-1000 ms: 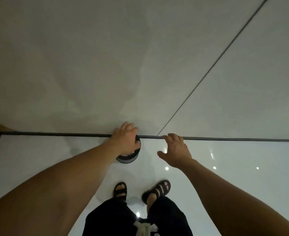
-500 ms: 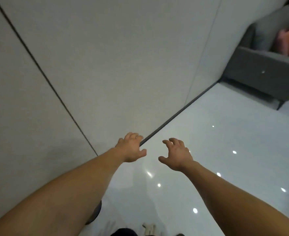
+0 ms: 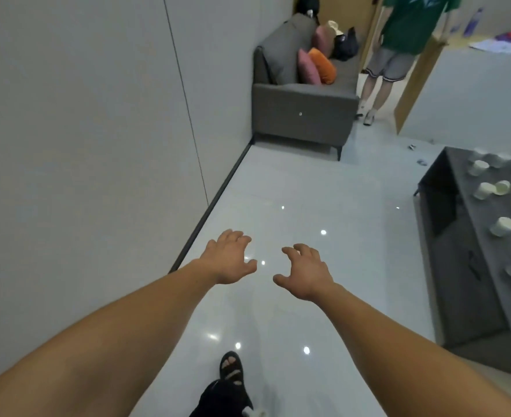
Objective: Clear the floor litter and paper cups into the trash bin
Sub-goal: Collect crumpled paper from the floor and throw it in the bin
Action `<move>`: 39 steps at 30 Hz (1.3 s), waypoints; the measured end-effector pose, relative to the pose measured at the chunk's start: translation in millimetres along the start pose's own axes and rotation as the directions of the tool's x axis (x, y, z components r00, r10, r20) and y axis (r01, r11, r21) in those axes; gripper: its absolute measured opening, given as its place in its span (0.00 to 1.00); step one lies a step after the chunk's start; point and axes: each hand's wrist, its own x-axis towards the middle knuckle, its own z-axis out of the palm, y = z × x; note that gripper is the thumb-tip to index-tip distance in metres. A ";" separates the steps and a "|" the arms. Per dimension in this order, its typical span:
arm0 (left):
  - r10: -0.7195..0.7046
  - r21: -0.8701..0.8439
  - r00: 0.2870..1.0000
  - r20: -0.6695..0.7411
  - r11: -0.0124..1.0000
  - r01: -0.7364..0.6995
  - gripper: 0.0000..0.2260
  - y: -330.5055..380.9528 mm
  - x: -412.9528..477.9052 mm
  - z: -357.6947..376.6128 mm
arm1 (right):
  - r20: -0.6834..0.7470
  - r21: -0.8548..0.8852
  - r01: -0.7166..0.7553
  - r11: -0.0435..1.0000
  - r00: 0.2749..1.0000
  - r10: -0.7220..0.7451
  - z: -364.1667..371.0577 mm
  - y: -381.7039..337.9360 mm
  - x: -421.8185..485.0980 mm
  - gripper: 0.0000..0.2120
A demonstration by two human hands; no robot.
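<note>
My left hand (image 3: 228, 260) and my right hand (image 3: 305, 273) are stretched out side by side over the glossy white floor, fingers spread and loosely bent, holding nothing. Several white paper cups (image 3: 502, 226) lie tipped over on a dark grey low table (image 3: 458, 233) at the right. Two small bits of litter (image 3: 412, 147) lie on the floor beyond the table. The trash bin is out of view.
A pale wall (image 3: 98, 145) with a dark skirting runs along the left. A grey sofa (image 3: 302, 109) with pink and orange cushions stands at the far end. A person in a green shirt (image 3: 398, 43) stands by a wooden door. My sandalled foot (image 3: 231, 368) shows below.
My left hand has let go of the dark bin by the wall. The view has swung right and up, so the bin has left the frame and the sofa, table and cups have appeared.
</note>
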 end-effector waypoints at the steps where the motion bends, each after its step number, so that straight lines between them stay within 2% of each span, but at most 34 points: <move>1: 0.015 0.009 1.000 0.014 1.000 -0.015 0.31 5.8 20.6 -3.8 | -0.007 0.004 -0.026 1.000 1.000 0.026 -7.5 11.4 12.0 0.36; 8: 0.175 0.044 0.984 0.034 0.983 -0.176 0.31 54.8 176.8 -39.2 | -0.039 0.014 -0.218 0.976 0.975 0.219 -71.7 87.1 105.6 0.35; 13: 0.280 0.086 0.959 0.045 0.955 -0.283 0.31 94.7 282.4 -68.9 | -0.065 0.086 -0.323 0.943 0.942 0.328 -112.9 135.8 164.2 0.35; 19: 0.367 0.139 0.926 0.086 0.916 -0.376 0.31 172.5 397.1 -80.0 | -0.075 0.128 -0.424 0.897 0.898 0.435 -154.6 229.1 229.2 0.35; 25: 0.373 0.130 0.918 0.134 0.912 -0.390 0.31 271.0 490.5 -90.6 | -0.067 0.133 -0.417 0.899 0.901 0.428 -215.3 331.5 289.3 0.36; 29: 0.377 0.110 0.921 0.096 0.916 -0.386 0.31 325.1 553.8 -108.5 | -0.076 0.122 -0.415 0.902 0.902 0.425 -264.6 396.5 328.3 0.35; 34: 0.360 0.128 0.926 0.117 0.919 -0.373 0.31 359.4 637.8 -122.2 | -0.032 0.133 -0.414 0.901 0.907 0.421 -303.0 456.6 391.7 0.35; 39: 0.358 0.132 0.925 0.128 0.918 -0.374 0.30 383.9 748.0 -137.2 | -0.051 0.133 -0.410 0.903 0.907 0.419 -340.6 508.5 481.3 0.35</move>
